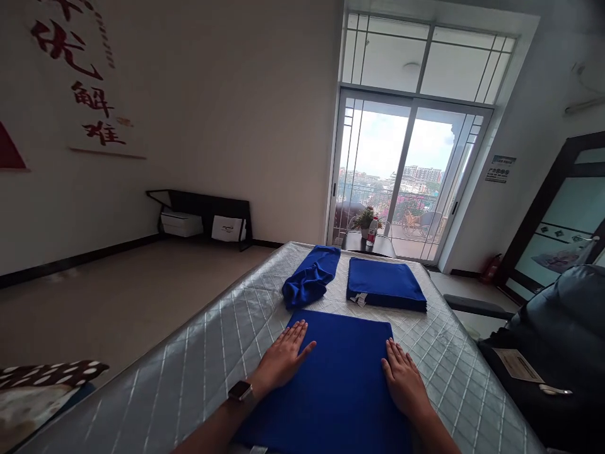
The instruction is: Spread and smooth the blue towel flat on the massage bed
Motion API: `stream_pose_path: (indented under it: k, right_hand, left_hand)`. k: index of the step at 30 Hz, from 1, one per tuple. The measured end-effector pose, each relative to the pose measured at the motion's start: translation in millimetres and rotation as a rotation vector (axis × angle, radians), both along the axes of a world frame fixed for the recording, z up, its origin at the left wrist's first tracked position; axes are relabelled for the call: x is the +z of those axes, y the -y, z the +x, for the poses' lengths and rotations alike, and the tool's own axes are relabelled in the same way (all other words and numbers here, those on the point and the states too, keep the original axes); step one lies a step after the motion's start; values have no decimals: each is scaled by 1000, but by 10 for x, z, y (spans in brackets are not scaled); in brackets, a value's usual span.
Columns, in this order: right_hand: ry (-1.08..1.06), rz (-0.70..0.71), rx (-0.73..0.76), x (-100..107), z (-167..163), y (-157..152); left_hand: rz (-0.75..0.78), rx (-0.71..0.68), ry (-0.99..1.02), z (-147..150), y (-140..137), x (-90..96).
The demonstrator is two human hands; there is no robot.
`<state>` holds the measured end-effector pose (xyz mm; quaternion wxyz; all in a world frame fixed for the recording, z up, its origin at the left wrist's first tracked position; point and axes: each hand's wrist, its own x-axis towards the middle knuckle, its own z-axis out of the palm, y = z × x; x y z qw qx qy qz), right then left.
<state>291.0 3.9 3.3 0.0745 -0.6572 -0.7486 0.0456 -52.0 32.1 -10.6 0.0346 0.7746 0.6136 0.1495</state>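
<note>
Two palms down, nothing clasped: left hand [283,353] and right hand [405,381] press flat along opposite edges of a smooth blue rectangular cloth [347,384]; beyond the left, crumpled blue fabric [309,284]; beyond the right, a squared blue fabric stack [385,280]!

The surface [208,366] bore a silver-grey covering [454,359] marked with pale diamond lines. A flat blue cloth [340,384] lay at the near end, a white label [258,449] showing at its near edge. Beyond it, a crumpled blue cloth [309,277] lay to the left and a squared stack of blue cloths [385,277] to the right, white tags [360,299] protruding from its near side.
</note>
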Motion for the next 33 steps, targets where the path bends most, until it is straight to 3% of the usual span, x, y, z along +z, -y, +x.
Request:
stream_pose_path:
  k: [17, 26, 33]
  right_hand:
    - [41, 41, 12, -93, 13, -44]
    - [77, 24, 11, 69, -58, 48]
    - [156, -74, -29, 176, -111, 355]
  left_hand:
    - [9, 29, 37, -98, -2, -3]
    - [60, 11, 71, -107, 18, -16]
    - [35, 12, 52, -112, -4, -48]
